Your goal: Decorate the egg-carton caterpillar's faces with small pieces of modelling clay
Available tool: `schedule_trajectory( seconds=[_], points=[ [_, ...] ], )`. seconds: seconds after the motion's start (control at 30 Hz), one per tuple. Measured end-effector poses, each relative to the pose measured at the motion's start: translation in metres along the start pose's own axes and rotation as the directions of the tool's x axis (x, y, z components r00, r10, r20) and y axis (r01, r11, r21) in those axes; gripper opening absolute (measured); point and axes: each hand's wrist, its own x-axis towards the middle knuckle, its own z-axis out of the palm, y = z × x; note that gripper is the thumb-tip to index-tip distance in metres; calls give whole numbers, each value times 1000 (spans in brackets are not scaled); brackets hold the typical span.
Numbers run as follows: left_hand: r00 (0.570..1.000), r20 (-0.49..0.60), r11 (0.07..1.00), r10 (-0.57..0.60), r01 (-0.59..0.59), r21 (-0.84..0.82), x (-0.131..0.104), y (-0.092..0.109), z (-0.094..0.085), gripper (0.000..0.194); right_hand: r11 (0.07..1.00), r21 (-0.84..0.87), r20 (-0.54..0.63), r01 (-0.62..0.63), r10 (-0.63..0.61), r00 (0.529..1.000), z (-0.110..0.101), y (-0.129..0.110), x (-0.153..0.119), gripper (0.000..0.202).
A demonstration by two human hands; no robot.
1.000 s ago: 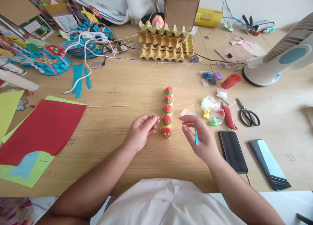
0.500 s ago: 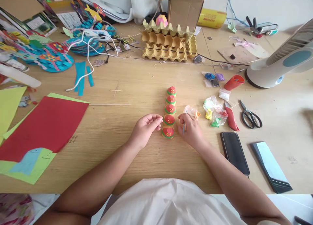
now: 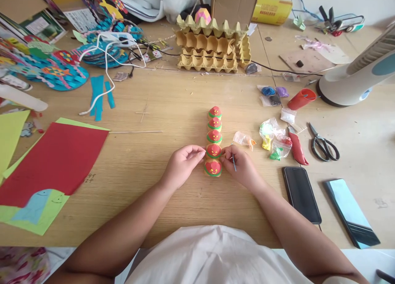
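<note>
A row of egg-carton cups [image 3: 214, 136], painted red with green bands and small yellow smiling faces, runs away from me in the middle of the table. My left hand [image 3: 187, 162] is closed in a pinch, its fingertips at the left side of the second-nearest cup. Opposite it, my right hand [image 3: 240, 164] has curled fingers touching the same cup's right side. A thin blue stick [image 3: 233, 162] pokes out from those right fingers. Just beyond the right hand lies a small clear bag with orange clay [image 3: 245, 140].
Bags of coloured clay [image 3: 275, 142], a red-handled knife [image 3: 296, 146], scissors [image 3: 324, 146] and two phones [image 3: 301, 193] lie at right. A red cup [image 3: 302, 98] stands behind them. Coloured paper [image 3: 61, 160] covers the left; egg cartons [image 3: 210, 61] stand at the back.
My right hand has moved left from beside the row to touch the second-nearest cup, uncovering more of the orange clay bag. My left hand keeps its pinch. The view has shifted slightly.
</note>
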Motion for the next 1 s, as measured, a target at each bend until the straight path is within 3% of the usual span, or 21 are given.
schedule_trajectory(
  seconds=[0.13, 0.47, 0.6, 0.83, 1.0],
  points=[
    [996, -33, 995, 82, -80, 64, -8, 7, 1, 28, 946, 324, 4, -18, 18, 1000, -3, -6, -3, 31],
    [984, -26, 981, 178, -175, 87, -15, 17, 3, 21, 762, 634, 99, -131, 88, 991, 2, -7, -14, 41],
    [973, -12, 969, 232, -230, 96, -14, 17, 2, 18, 684, 706, 154, -184, 106, 982, 5, -10, -18, 40],
    [950, 25, 941, 312, -313, 128, -11, 14, 1, 13, 671, 719, 140, -178, 111, 984, 9, -9, -21, 41],
    [901, 18, 876, 434, -426, 226, -10, 15, 0, 10, 624, 763, 132, -169, 107, 986, 9, -8, -24, 39]
  ],
)
